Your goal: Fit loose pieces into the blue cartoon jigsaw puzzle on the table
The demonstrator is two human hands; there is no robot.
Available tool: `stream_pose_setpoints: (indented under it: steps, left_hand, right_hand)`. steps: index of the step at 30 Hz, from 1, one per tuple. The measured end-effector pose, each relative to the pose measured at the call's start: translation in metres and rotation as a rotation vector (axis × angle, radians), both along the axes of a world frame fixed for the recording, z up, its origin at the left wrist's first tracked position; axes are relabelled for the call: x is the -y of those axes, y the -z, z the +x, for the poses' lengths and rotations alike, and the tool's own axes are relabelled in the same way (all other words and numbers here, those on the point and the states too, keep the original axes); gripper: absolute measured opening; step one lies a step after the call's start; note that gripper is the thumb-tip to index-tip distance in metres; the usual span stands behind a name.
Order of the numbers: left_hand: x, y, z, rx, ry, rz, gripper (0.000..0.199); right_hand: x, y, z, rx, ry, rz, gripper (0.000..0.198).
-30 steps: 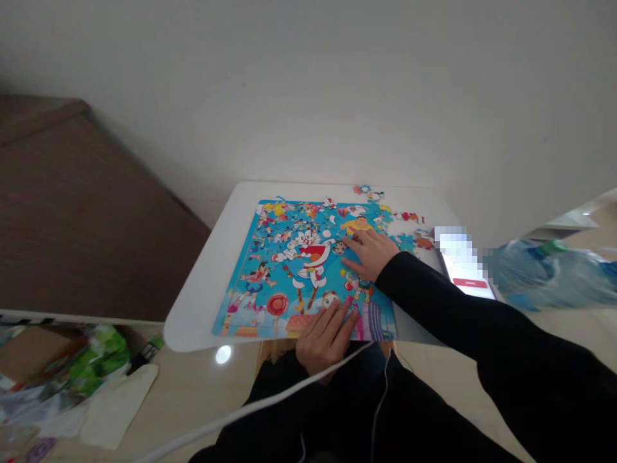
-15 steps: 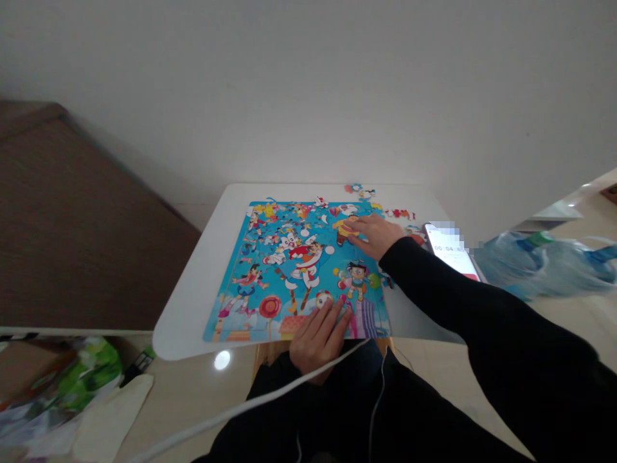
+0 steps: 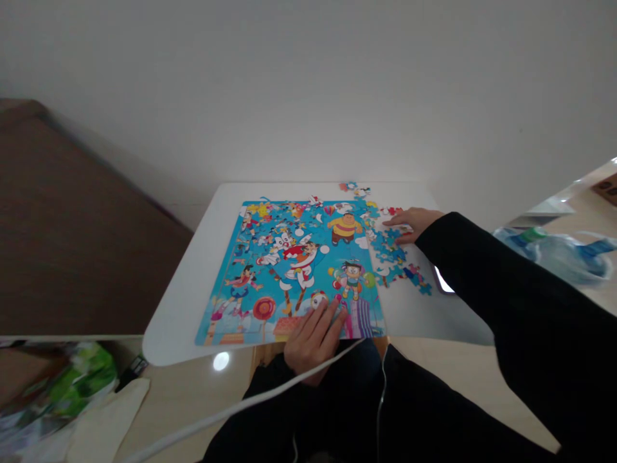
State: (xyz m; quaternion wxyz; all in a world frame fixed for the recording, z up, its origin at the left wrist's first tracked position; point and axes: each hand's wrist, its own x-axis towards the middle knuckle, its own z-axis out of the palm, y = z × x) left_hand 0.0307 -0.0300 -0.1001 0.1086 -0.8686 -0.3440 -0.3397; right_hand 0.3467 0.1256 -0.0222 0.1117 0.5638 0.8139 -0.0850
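Observation:
A blue cartoon jigsaw puzzle board (image 3: 308, 308) lies flat on the white table (image 3: 183, 289). My left hand (image 3: 315, 337) rests on the board's near edge, palm down with its fingers stretched out. Over to the right, my right hand (image 3: 415, 224) reaches among loose puzzle pieces (image 3: 391, 247) with its fingers apart; I see no piece held in it. More pieces (image 3: 355, 188) lie behind the board near the wall. Some loose pieces also sit on the left part of the board, over the picture.
A phone (image 3: 446, 281) lies partly hidden under my right sleeve. Plastic-wrapped bottles (image 3: 563, 254) stand right of the table. A white cable (image 3: 250, 405) crosses in front of my lap. At left are a brown cabinet (image 3: 81, 238) and a green bag (image 3: 87, 379) lower down.
My right hand has moved off the board to the right, onto the loose pieces, uncovering the figure in the yellow shirt. My left hand has stayed on the board's near edge.

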Motion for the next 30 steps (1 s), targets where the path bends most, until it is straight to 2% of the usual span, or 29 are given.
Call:
stream_pose_setpoints:
  steps: [3,6,14,21,26,30]
  left_hand:
    - [0.000,0.000,-0.001,-0.009,0.005,-0.006,0.031]
    - [0.000,0.000,-0.001,-0.012,0.011,0.001,0.030]
    - [-0.003,-0.002,-0.003,-0.035,0.043,0.016,0.031]
    - [-0.003,-0.004,-0.004,-0.050,0.048,0.021,0.032]
    - [-0.004,-0.004,-0.004,-0.051,0.048,0.015,0.031]
    - [-0.003,-0.004,-0.002,-0.049,0.041,0.030,0.030]
  right_hand:
    - [0.007,0.004,0.007,-0.044,-0.034,0.034,0.058]
    - [0.012,0.005,0.006,-0.007,-0.001,0.066,0.057]
    - [0.007,0.010,0.004,-0.029,0.031,0.112,0.041]
    - [0.014,0.007,0.003,-0.076,0.166,0.178,0.041]
    - [0.037,-0.009,-0.013,-0.168,0.167,0.306,0.039]
    - [0.071,-0.019,-0.037,-0.233,0.162,0.336,0.035]
